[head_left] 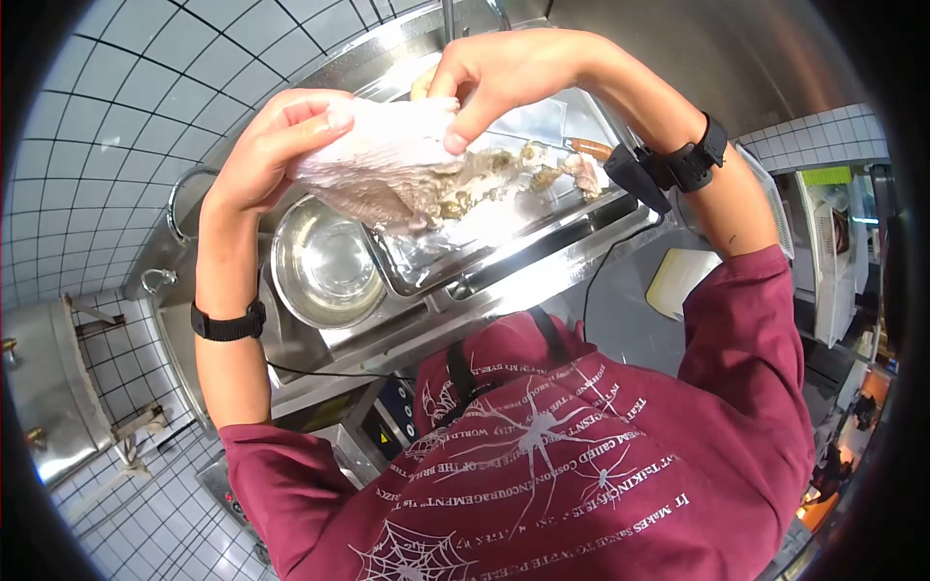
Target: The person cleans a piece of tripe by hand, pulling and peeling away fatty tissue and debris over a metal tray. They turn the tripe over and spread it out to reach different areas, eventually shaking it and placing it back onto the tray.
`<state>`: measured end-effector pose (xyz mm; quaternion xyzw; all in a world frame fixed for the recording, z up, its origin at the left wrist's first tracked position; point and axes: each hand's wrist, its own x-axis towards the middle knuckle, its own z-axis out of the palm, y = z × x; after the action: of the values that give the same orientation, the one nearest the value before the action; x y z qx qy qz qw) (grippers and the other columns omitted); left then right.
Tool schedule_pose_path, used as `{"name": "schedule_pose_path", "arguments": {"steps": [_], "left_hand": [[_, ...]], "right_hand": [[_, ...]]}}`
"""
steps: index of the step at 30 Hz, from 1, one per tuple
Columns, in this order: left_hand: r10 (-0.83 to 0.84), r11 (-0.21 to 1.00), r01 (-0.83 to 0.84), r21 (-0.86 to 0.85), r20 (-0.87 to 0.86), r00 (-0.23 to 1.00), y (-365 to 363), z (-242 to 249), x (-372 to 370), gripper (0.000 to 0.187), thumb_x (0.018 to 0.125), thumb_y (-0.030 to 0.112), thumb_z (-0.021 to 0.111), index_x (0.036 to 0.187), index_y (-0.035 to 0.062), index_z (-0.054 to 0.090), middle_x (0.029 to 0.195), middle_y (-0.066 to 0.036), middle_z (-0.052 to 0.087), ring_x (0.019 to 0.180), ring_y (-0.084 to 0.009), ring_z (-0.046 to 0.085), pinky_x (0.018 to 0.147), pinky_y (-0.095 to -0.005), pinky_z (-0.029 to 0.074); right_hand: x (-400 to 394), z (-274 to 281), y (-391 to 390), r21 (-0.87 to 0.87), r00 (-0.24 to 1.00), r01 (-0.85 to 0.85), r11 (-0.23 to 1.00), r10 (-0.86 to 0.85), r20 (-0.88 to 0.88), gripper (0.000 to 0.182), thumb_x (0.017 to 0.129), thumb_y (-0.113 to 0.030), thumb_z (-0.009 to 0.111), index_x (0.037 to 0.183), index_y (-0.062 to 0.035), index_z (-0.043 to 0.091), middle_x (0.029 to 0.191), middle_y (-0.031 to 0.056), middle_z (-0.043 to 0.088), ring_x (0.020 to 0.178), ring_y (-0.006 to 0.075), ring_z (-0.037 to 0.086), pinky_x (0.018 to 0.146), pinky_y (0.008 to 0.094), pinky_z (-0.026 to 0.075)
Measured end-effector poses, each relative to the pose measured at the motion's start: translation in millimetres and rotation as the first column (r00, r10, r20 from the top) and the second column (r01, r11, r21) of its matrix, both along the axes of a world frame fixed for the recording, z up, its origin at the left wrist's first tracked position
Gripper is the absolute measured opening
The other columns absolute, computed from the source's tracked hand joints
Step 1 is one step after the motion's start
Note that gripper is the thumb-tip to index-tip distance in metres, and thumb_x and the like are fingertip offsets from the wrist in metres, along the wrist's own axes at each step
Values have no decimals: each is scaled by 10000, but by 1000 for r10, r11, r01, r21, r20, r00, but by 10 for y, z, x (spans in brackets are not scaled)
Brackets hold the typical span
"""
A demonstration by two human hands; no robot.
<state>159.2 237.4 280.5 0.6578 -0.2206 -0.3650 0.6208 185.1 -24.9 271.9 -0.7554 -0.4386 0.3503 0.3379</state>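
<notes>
A large pale, ridged piece of what looks like raw tripe or meat (373, 165) is stretched between both hands above a metal tray (417, 276). My left hand (281, 145) grips its left end, thumb on top. My right hand (484, 82) pinches its upper right edge, thumb pressed on the surface. Greenish-brown scraps (494, 174) lie at its right side over the tray. Part of the piece is washed out by glare. A knife or cleaver with a brown wooden handle (589, 148) lies at the tray's far right.
A round metal bowl (329, 261) with liquid stands left of the tray, in the sink. A whitish board or container (681, 281) is at the right. Tiled wall (107, 107) rises at the left. A black cable (601, 266) hangs near the counter edge.
</notes>
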Motion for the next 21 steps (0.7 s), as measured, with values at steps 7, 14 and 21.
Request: {"name": "schedule_pose_path", "arguments": {"steps": [7, 14, 21], "left_hand": [[272, 961, -271, -60, 21, 962, 164, 56, -79, 326, 859, 243, 597, 1017, -41, 612, 900, -58, 644, 795, -103, 581, 724, -233, 445], [301, 953, -298, -59, 38, 953, 267, 100, -126, 299, 867, 226, 587, 1021, -29, 610, 891, -43, 638, 801, -93, 577, 715, -223, 442], [341, 940, -337, -46, 139, 930, 329, 204, -217, 254, 874, 229, 577, 961, -7, 614, 843, -9, 620, 754, -66, 550, 666, -205, 422]], "right_hand": [[-109, -117, 21, 401, 934, 296, 867, -174, -313, 408, 893, -303, 598, 1168, -2, 580, 960, 1, 597, 897, 78, 529, 799, 248, 431], [-140, -89, 181, 458, 905, 388, 800, -238, -352, 383, 910, -333, 567, 1131, -21, 592, 927, -23, 602, 830, 54, 538, 753, 214, 435], [-299, 68, 353, 520, 854, 474, 710, -226, -469, 326, 921, -243, 565, 1107, 23, 593, 918, -3, 623, 839, 39, 542, 758, 210, 440]]}}
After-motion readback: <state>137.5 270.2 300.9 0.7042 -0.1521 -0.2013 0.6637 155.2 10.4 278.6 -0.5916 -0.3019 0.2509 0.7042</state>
